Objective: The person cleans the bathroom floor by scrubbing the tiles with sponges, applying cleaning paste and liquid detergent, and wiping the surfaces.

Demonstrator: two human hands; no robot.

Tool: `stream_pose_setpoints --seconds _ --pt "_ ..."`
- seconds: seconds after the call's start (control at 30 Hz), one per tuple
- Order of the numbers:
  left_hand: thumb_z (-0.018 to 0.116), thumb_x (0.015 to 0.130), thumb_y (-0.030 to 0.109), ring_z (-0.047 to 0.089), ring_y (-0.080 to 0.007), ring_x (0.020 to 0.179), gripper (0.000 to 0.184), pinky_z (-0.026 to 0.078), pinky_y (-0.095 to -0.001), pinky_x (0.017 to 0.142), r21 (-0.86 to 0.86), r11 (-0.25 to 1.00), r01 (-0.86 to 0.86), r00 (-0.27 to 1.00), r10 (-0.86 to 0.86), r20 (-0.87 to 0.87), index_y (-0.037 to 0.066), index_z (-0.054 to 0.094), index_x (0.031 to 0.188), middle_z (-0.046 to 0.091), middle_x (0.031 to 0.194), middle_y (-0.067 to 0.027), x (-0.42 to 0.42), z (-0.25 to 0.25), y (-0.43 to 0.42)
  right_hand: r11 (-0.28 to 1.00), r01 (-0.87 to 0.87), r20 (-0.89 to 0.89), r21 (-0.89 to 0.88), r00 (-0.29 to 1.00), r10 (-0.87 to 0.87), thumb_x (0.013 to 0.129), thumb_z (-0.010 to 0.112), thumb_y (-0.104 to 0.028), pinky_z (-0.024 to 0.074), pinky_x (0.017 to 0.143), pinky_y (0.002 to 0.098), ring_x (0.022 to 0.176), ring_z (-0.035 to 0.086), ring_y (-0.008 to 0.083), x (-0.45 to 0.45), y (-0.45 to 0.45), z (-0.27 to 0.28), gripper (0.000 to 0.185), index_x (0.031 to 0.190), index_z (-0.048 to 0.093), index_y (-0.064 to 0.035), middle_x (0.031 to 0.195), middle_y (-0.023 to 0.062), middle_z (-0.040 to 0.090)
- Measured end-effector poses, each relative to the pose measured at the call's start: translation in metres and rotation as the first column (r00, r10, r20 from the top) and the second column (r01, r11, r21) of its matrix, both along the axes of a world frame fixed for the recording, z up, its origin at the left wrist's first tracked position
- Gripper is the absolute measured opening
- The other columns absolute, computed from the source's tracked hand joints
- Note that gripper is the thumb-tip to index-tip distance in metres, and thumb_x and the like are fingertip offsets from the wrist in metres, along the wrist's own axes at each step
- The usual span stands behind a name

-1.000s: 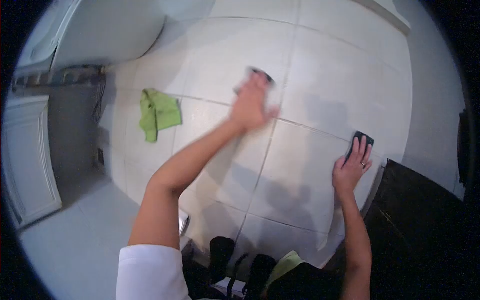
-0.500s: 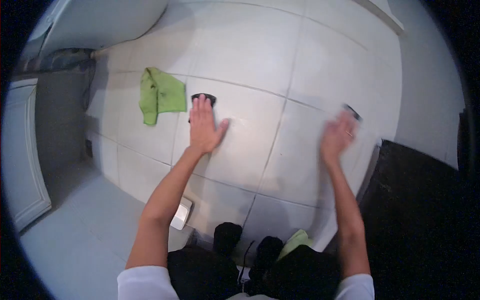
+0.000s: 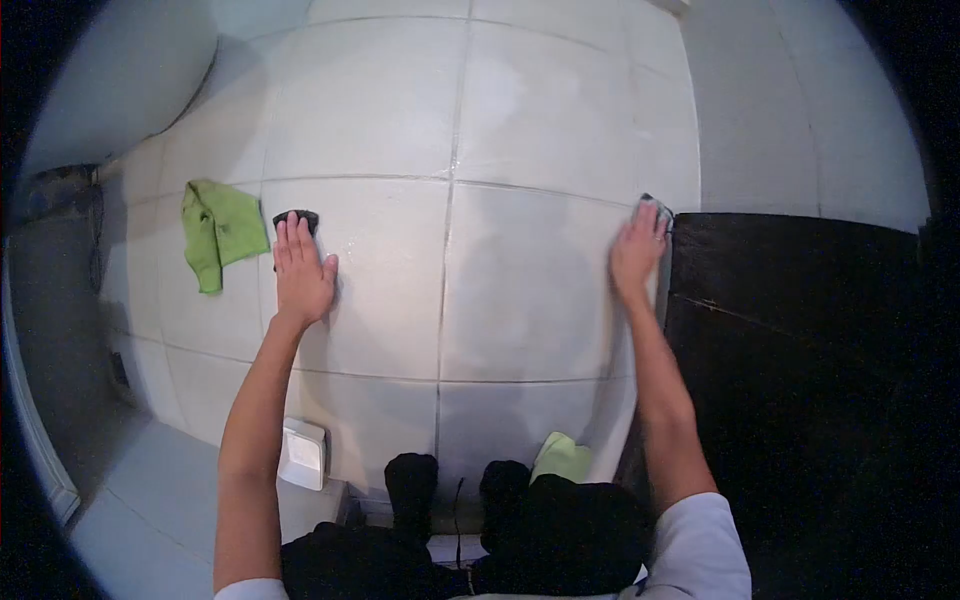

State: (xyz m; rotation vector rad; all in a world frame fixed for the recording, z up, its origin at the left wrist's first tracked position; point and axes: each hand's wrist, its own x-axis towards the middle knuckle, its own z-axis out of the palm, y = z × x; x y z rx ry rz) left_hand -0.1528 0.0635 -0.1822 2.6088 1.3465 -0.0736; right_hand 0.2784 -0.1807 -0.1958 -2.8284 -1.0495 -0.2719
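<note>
The left hand lies open and flat, its extended fingers covering a black pad at 12 o'clock of the palm; this likely spreads pressure evenly. The right hand covers a dark block at its 1 o'clock, beside the dark panel; whether the fingers clench it cannot be told. Both items sit on the tiled floor. A green cloth lies at the left hand's 10 o'clock, apparently within reach. A white container stands at its 6 o'clock.
</note>
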Motion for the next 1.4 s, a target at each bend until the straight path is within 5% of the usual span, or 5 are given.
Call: stream_pose_setpoints --seconds 0.07,0.27,0.47,1.07,1.4 --pt "0.048 0.091 0.032 0.007 -0.0399 0.142 0.074 0.009 -0.0487 0.114 -0.018 1.000 0.004 1.000 -0.005 -0.019 -0.008 0.013 0.143 0.012 0.152 -0.0234 0.000 0.004 -0.001 0.941 -0.047 -0.090 0.334 0.993 0.081 0.092 0.046 -0.019 0.0274 0.104 0.0530 0.132 0.035 0.0383 -0.032 0.032 -0.033 0.052 0.138 0.036 0.0020 0.142 0.0189 0.039" --pt "0.046 0.092 0.035 0.008 -0.0390 0.142 0.072 0.010 -0.0479 0.115 0.004 0.999 0.032 0.999 -0.032 -0.024 -0.005 0.016 0.144 0.013 0.152 -0.0226 -0.005 -0.004 0.004 0.757 -0.617 -0.271 0.216 0.707 0.653 0.086 0.053 -0.011 0.0258 0.106 0.0516 0.130 0.037 0.0370 -0.145 0.013 0.024 0.051 0.135 0.042 -0.0012 0.139 0.0180 0.043" --pt "0.044 0.093 0.037 0.010 -0.0383 0.142 0.071 0.010 -0.0480 0.114 0.053 0.998 0.017 0.999 -0.014 -0.050 -0.004 0.017 0.144 0.014 0.152 -0.0210 -0.006 -0.016 0.003 0.986 -0.162 -0.138 0.039 0.976 0.165 0.086 0.054 -0.012 0.0290 0.103 0.0525 0.127 0.036 0.0400 -0.043 -0.050 0.014 0.050 0.134 0.043 -0.0022 0.140 0.0168 0.040" --pt "0.057 0.075 0.008 0.034 -0.0386 0.130 0.063 0.029 -0.0430 0.110 0.095 0.995 0.040 0.986 -0.054 0.158 0.004 0.042 0.136 0.038 0.144 -0.0140 -0.004 0.004 0.016 0.990 0.141 -0.081 0.019 0.987 -0.139 0.092 0.045 -0.023 0.0316 0.102 0.0542 0.130 0.031 0.0439 -0.039 -0.054 -0.002 0.051 0.136 0.037 0.0006 0.144 0.0219 0.033" --pt "0.069 0.065 0.009 0.045 -0.0369 0.112 0.070 0.043 -0.0413 0.098 -0.002 0.933 0.359 0.911 -0.350 0.217 0.011 0.048 0.132 0.040 0.144 -0.0074 0.066 0.025 -0.045 0.976 -0.143 -0.321 -0.162 0.943 0.085 0.086 0.056 -0.021 0.0201 0.109 0.0524 0.134 0.025 0.0419 -0.150 -0.159 0.036 0.061 0.142 0.035 -0.0057 0.149 0.0183 0.027"
